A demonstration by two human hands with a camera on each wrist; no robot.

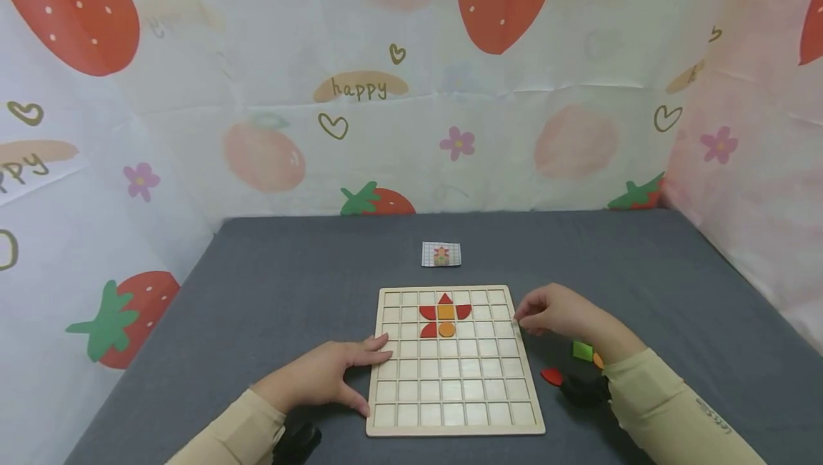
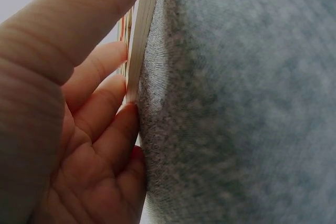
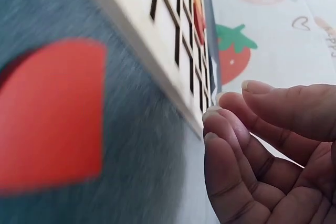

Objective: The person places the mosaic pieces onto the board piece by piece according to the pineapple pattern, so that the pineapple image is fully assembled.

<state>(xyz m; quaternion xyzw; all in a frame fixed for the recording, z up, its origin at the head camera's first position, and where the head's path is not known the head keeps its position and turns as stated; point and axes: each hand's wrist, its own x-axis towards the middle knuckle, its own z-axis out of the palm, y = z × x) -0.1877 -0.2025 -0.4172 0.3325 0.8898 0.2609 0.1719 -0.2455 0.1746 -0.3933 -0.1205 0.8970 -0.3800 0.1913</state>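
**Both hands at the edges of the wooden grid board**

Grip first: the left hand (image 1: 328,376) lies flat on the tabletop (image 1: 270,286) with fingers straight, pressed against the left edge of the wooden grid board (image 1: 450,393); the left wrist view shows the fingers (image 2: 107,114) touching the board's pale rim (image 2: 140,40). It holds nothing. The right hand (image 1: 556,311) sits at the board's right edge, around 3 o'clock from the board's centre, its fingers loosely curled with the tips drawn near one another; in the right wrist view the fingertips (image 3: 223,124) come just up to the board's rim, and no piece shows between them.

On the board, toward 12 o'clock, a small figure is laid in the cells: a red triangle (image 1: 445,298) on top, an orange square (image 1: 446,312) under it, red curved pieces (image 1: 427,312) on either side, an orange circle (image 1: 446,330) below.

Loose pieces lie on the tabletop at about 4 o'clock from the board, near the right forearm: a red piece (image 1: 551,376), a green square (image 1: 582,351) and an orange piece (image 1: 598,361).

A small pattern card (image 1: 441,254) lies beyond the board at 12 o'clock, well apart from both hands.
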